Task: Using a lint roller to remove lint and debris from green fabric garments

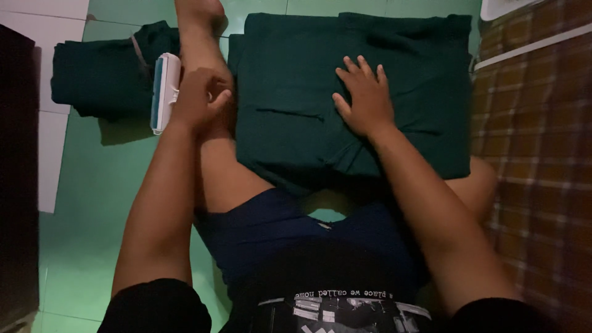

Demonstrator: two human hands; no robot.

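I sit on a green tiled floor with a folded dark green garment point(296, 105) laid across my legs. My right hand point(365, 95) lies flat on top of it, fingers spread, holding nothing. My left hand point(198, 98) rests on my left leg and grips the handle end of a white and blue lint brush point(164, 91), which points away from me. A second folded dark green garment point(102, 77) lies on the floor just left of the brush.
A brown plaid mattress or cloth point(536, 160) fills the right side. A dark piece of furniture point(17, 185) stands along the left edge. White tiles point(52, 160) border the green floor point(98, 209) at the left.
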